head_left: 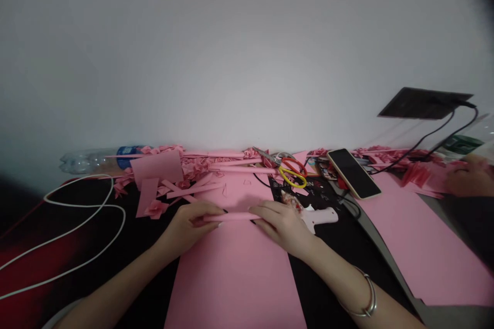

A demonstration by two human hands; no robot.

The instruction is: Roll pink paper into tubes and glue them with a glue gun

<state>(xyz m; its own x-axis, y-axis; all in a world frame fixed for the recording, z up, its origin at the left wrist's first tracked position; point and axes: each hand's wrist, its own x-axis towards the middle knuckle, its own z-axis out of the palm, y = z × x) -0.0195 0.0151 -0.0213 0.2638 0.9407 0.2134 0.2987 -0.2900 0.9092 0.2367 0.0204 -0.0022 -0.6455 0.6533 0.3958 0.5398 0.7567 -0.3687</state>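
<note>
A narrow strip of pink paper point(236, 216), rolled or folded lengthwise, is held level between my two hands. My left hand point(192, 223) pinches its left end between thumb and fingers. On the right end, the fingers and thumb of my right hand point(282, 225) close in the same way. Beneath both hands a long sheet of pink paper point(237, 277) runs toward me across the black mat. Close to my right hand lies a white glue gun point(322, 216). Scissors point(292, 176) with yellow and red handles rest farther back.
Pink paper scraps and folded pieces point(196, 166) pile along the wall. At left are a plastic bottle point(90, 160) and a white cable point(83, 206). A phone point(354, 174) and another pink sheet point(428, 247) lie right. Another person's hand point(469, 177) shows at far right.
</note>
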